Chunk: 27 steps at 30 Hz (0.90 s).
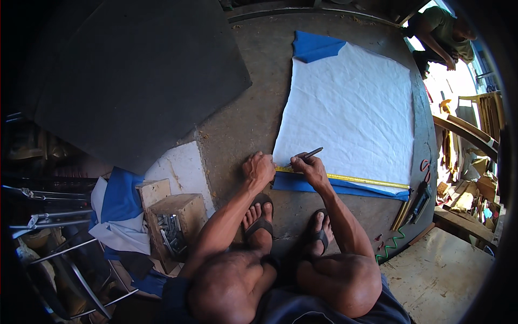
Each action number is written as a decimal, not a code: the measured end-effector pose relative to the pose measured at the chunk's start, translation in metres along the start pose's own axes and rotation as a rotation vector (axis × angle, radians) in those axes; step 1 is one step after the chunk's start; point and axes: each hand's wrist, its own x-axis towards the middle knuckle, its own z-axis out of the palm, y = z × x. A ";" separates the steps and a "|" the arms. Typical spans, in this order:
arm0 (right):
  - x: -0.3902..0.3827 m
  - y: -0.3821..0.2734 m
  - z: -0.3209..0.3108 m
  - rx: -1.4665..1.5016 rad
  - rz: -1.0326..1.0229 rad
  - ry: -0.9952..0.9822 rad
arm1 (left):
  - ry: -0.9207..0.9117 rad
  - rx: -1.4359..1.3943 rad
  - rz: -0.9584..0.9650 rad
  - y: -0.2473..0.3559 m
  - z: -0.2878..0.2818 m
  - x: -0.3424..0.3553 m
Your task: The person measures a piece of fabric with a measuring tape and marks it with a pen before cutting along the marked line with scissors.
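A sheet of white fabric [350, 108] with a blue underside lies spread on the floor in front of me. Its far left corner is folded over, showing blue, and a blue strip [302, 182] runs along the near edge. Across that edge stretches a yellow tape measure [356, 180]. My left hand [259, 168] is closed at the tape's left end, pinching it by the fabric's near left corner. In my right hand [309, 168] is a dark pen [314, 153], tilted, its lower end close to the tape; the exact tip is hard to make out.
Red-handled scissors [425, 170], a dark hand tool [421, 204] and a green coiled hose [391, 245] lie right of the fabric. On the left stand a wooden box [181, 208] of metal pieces, fabric scraps [121, 200] and metal frames. A person [442, 35] is at the far right.
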 end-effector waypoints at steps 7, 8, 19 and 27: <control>-0.005 0.008 -0.015 0.248 0.028 0.001 | -0.100 -0.064 -0.081 0.018 -0.013 -0.003; -0.009 0.003 -0.017 0.275 0.022 -0.008 | -0.149 -0.081 -0.094 0.027 -0.026 -0.006; -0.003 0.010 0.008 -0.355 -0.277 0.071 | 0.017 -0.034 0.007 -0.021 0.027 0.009; 0.003 0.010 0.001 -0.486 -0.281 0.001 | -0.008 -0.044 0.000 -0.006 0.013 0.007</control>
